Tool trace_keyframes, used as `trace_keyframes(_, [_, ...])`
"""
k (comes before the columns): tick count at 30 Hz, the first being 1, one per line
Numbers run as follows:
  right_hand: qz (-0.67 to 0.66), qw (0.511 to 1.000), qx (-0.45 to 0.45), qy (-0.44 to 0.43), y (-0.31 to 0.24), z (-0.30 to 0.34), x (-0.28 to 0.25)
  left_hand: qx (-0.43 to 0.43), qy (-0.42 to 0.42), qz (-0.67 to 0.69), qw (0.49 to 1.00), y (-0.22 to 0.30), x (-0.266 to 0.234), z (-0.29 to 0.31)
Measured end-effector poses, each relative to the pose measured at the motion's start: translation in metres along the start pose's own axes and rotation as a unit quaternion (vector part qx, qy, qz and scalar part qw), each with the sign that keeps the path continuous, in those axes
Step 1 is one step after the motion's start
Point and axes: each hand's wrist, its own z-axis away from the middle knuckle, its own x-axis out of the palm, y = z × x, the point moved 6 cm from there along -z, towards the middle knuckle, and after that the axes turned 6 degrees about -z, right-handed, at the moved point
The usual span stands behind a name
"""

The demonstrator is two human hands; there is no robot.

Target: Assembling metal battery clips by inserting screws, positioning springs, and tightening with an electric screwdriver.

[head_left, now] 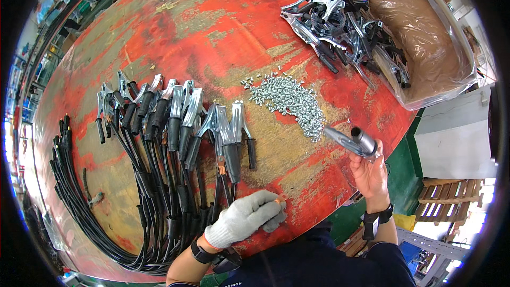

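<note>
My left hand, in a white knit glove, is closed at the table's near edge. A small copper-coloured piece shows at its fingertips; whether a cable runs from it under the glove is hidden. My bare right hand grips a metal spring clamp with dark handles, lifted over the table's right edge. Left of the gloved hand lie finished-looking clamps joined to black cables. A pile of small silver screws is spread on the table between the clamps and my right hand.
A carton lined with clear plastic stands at the far right, with loose clamps heaped at its opening. Bundled black cables curve along the left of the worn red tabletop. A wooden pallet rests on the floor at right.
</note>
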Motion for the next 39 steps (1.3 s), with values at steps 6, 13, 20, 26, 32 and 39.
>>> trace_keyframes(6, [0.062, 0.998, 0.028, 0.009, 0.0, -0.003, -0.003, -0.046, 0.048, 0.033, 0.997, 0.018, -0.011, 0.013])
trace_keyframes(13, [0.168, 0.982, 0.085, 0.002, 0.027, -0.006, 0.023, 0.034, 0.174, -0.16, 0.971, 0.028, 0.003, 0.005])
trace_keyframes(20, [0.156, 0.979, 0.128, -0.023, 0.056, 0.01, 0.058, 0.109, 0.175, -0.266, 0.942, 0.02, 0.009, 0.001])
trace_keyframes(26, [0.152, 0.982, 0.105, -0.03, 0.055, 0.018, 0.07, 0.054, 0.122, -0.174, 0.976, 0.018, 0.007, 0.001])
trace_keyframes(32, [0.143, 0.984, 0.106, -0.024, 0.056, 0.021, 0.069, 0.049, 0.126, -0.201, 0.97, 0.024, 0.006, 0.006])
trace_keyframes(39, [0.135, 0.978, 0.116, -0.107, 0.056, 0.025, 0.064, 0.026, 0.082, -0.227, 0.97, 0.018, 0.003, -0.002])
